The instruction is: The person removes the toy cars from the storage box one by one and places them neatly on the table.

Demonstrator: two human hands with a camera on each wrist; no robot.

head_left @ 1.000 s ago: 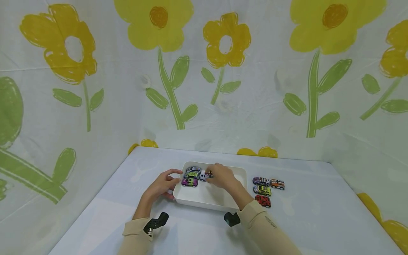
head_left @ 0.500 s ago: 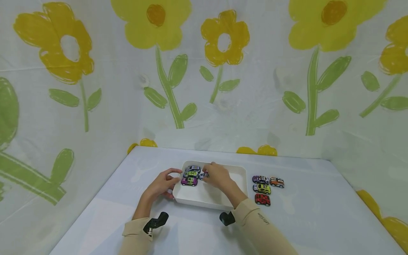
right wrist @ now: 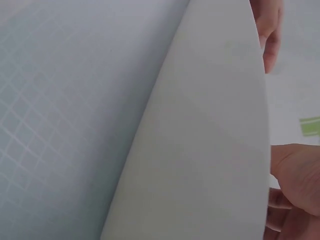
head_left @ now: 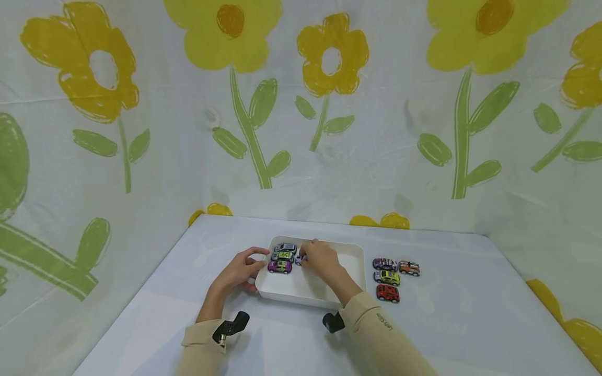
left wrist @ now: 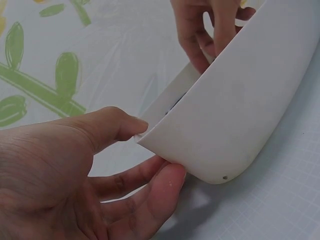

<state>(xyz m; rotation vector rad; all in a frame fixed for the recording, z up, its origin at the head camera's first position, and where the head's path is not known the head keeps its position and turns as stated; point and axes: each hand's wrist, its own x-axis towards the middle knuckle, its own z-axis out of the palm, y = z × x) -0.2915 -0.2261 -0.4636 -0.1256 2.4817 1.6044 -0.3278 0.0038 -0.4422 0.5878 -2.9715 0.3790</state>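
Note:
A white tray (head_left: 291, 285) sits on the table, with several small toy cars at its left end. They include a purple car (head_left: 279, 267), a green car (head_left: 283, 256) and a silver-blue car (head_left: 286, 247). My left hand (head_left: 241, 271) grips the tray's left edge; in the left wrist view its thumb lies on the rim and its fingers touch the outer wall. Inside the tray, my right hand (head_left: 323, 261) pinches a small toy car (head_left: 300, 259) beside that group. Its fingers hide most of that car. The tray wall covers much of the right wrist view.
Right of the tray, several toy cars stand on the table: a purple-and-white car (head_left: 385, 264), a yellow car (head_left: 387, 277), a red car (head_left: 388, 293) and an orange car (head_left: 409, 268). A flower-printed cloth (head_left: 367, 172) hangs behind the table.
My right hand has shifted slightly left inside the tray, toward the grouped cars, and now covers more of the small car. The left hand keeps its grip on the tray.

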